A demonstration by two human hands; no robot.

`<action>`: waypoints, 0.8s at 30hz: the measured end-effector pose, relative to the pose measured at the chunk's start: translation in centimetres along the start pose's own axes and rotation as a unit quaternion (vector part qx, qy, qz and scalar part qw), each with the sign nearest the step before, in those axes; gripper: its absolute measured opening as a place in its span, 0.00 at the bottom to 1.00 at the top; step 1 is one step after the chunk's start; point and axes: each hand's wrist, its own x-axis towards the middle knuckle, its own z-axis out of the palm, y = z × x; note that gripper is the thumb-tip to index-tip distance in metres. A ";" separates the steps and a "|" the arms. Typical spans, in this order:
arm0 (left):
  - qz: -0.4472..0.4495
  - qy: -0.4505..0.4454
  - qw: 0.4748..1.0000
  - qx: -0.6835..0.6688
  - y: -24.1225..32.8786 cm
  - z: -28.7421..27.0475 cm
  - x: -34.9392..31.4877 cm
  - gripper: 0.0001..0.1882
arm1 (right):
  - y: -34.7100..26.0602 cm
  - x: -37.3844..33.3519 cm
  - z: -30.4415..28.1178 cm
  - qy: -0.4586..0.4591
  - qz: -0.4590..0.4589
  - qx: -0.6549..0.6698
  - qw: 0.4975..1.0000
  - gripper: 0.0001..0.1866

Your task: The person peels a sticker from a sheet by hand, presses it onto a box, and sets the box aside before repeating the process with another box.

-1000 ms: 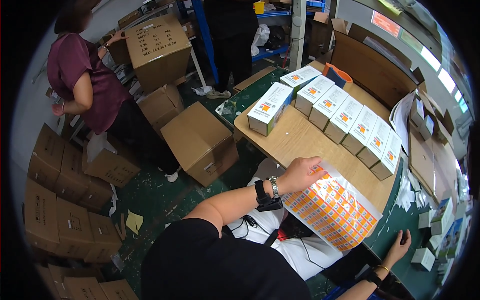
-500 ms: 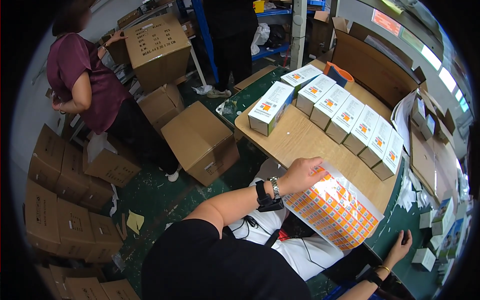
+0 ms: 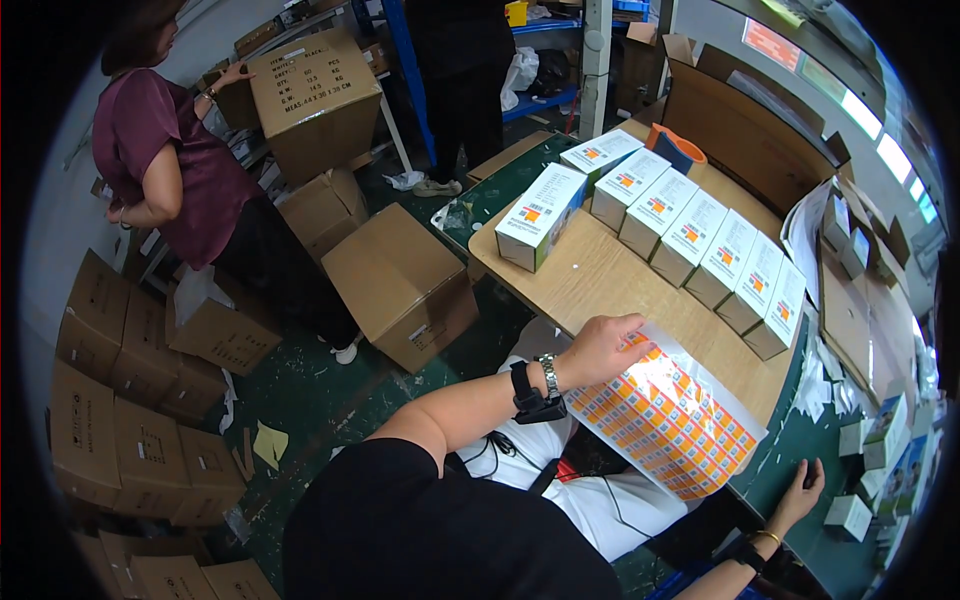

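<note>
Currently, left hand (image 3: 600, 352) has its grip closed on the upper-left edge of the orange-and-white sticker sheet (image 3: 665, 425), which overhangs the near edge of the wooden surface (image 3: 722, 346), while right hand (image 3: 795, 499), grip loosely open, lies near a small white box (image 3: 848, 518).

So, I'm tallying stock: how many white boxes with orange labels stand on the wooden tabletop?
8: one white box at far left, and seven in a row slanting from back left to front right. Others could be hidden behind.
</note>
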 end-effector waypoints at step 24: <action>-0.055 -0.060 0.989 -0.122 -0.9 0.5 0.2 0.08 | -9.5 0.4 -1.3 -0.028 0.034 0.017 0.999 0.48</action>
